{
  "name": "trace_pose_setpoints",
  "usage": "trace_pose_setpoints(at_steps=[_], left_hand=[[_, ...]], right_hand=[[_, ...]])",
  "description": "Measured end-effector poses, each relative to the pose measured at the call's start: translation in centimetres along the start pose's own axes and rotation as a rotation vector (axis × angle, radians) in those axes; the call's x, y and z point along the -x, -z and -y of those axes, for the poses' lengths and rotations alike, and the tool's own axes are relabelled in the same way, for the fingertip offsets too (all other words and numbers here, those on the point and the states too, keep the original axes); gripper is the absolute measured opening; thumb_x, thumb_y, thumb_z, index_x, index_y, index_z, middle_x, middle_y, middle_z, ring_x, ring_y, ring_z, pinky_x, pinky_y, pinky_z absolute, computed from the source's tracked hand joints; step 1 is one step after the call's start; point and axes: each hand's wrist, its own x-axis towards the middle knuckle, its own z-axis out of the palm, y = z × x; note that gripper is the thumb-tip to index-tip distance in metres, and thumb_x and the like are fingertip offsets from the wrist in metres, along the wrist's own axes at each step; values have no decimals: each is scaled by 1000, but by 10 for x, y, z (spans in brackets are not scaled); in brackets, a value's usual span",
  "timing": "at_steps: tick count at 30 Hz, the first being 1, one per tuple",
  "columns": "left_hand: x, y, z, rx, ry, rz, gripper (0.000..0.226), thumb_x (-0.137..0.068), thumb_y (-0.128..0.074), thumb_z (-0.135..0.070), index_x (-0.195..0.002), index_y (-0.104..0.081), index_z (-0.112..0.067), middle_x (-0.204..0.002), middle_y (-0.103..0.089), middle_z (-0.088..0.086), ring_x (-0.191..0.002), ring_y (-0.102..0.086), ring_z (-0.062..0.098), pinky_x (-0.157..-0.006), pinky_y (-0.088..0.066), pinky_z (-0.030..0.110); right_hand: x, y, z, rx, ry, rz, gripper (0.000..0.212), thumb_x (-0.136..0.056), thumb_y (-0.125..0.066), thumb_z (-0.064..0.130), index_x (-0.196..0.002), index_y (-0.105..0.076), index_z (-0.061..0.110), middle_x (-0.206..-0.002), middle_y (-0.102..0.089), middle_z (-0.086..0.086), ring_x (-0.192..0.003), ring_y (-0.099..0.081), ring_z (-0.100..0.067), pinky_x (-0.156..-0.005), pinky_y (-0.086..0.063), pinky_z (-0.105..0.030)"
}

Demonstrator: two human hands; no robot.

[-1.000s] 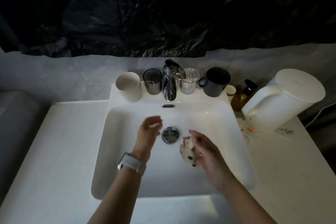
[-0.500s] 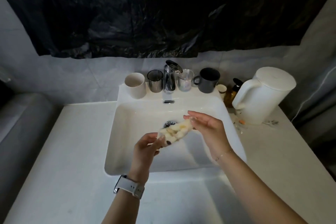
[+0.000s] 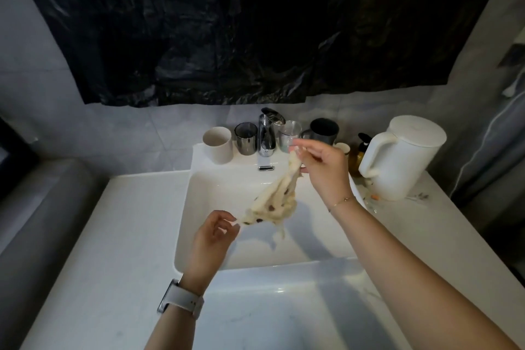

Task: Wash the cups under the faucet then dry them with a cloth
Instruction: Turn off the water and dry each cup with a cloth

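Observation:
A cream cloth with dark spots (image 3: 277,202) is stretched in the air above the white sink (image 3: 199,207). My left hand (image 3: 211,239) pinches its lower corner; my right hand (image 3: 321,167) pinches its upper end, near the faucet (image 3: 267,133). On the sink's back ledge stand a white cup (image 3: 217,145), a shiny metal cup (image 3: 246,138), a clear glass cup (image 3: 289,133) and a dark grey mug (image 3: 324,131). No water runs from the faucet.
A white kettle (image 3: 403,156) stands on the counter at the right, with an amber pump bottle (image 3: 358,155) and a small white cup (image 3: 342,148) beside it. Small scraps lie near the kettle's base. White countertop (image 3: 119,236) lies left of the sink.
The cloth was bunched in my right hand low in the sink; both hands have since lifted it and pulled it apart, the right hand rising toward the faucet.

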Motion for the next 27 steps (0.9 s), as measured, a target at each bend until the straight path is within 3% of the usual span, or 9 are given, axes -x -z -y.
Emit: trace_pose_setpoints(at_steps=[3,5,8,10,13,16,19,23,27], left_hand=[[5,3,4,-8,106,-35,28,-88,-68,-6,-109,-56,-22,-77,-62,3,-73,-58,19,-61,-42,7],[5,-5,-6,39,74,20,40,-88,-70,-8,-120,-52,-23,-96,-63,5,-86,-59,15,-71,-46,9],[-5,-34,-27,10,-71,137,61,-81,-79,-15,-131,-45,-27,-122,-55,-8,-106,-53,-4,-82,-43,10],[-17,-61,-44,12,-159,210,76,-77,-83,-17,-136,-37,-29,-126,-50,-19,-110,-49,-14,-85,-40,5],[-36,-94,-60,65,-78,234,97,-74,-85,-27,-148,-23,-24,-116,-54,-19,-110,-58,7,-93,-49,26],[-43,-103,-57,-79,-29,159,78,-82,-77,-27,-143,-29,-22,-100,-62,-5,-95,-65,22,-78,-50,27],[-40,-84,-57,-134,-45,128,62,-82,-78,-29,-127,-38,-21,-83,-59,3,-61,-59,15,-46,-44,17],[-41,-60,-64,-156,-88,297,33,-78,-82,-28,-97,-56,-23,-71,-58,-11,-55,-50,4,-46,-45,23],[-44,-60,-80,67,-61,399,12,-94,-64,-18,-85,-59,-12,-63,-57,-11,-52,-48,8,-49,-40,19]], right_hand=[[-1,-2,12,21,48,28,20,-92,-61,11,-108,-71,18,-100,-72,7,-96,-67,-2,-90,-55,-39],[-2,-6,20,54,73,106,21,-91,-62,10,-109,-71,15,-101,-73,5,-97,-67,-1,-93,-54,-37],[-1,-10,27,132,111,174,21,-90,-64,11,-109,-72,15,-104,-73,4,-99,-67,-3,-93,-54,-35],[-2,-11,30,107,108,193,20,-90,-65,12,-108,-73,18,-102,-73,6,-97,-68,-5,-90,-56,-37],[-4,-8,34,7,70,206,20,-89,-65,7,-107,-72,14,-100,-74,0,-95,-70,-9,-80,-60,-35],[-5,4,28,36,93,135,20,-89,-65,7,-107,-72,13,-99,-73,2,-94,-69,-7,-72,-59,-26],[-12,31,10,54,28,26,20,-89,-64,4,-106,-72,12,-97,-72,-3,-84,-68,-5,-62,-57,-19],[-16,58,-19,28,-159,-31,19,-90,-61,2,-107,-70,6,-96,-72,-12,-77,-68,-13,-66,-59,-23],[-5,68,-48,172,-286,59,15,-93,-59,14,-101,-69,22,-104,-71,-6,-84,-68,-14,-73,-58,-27]])
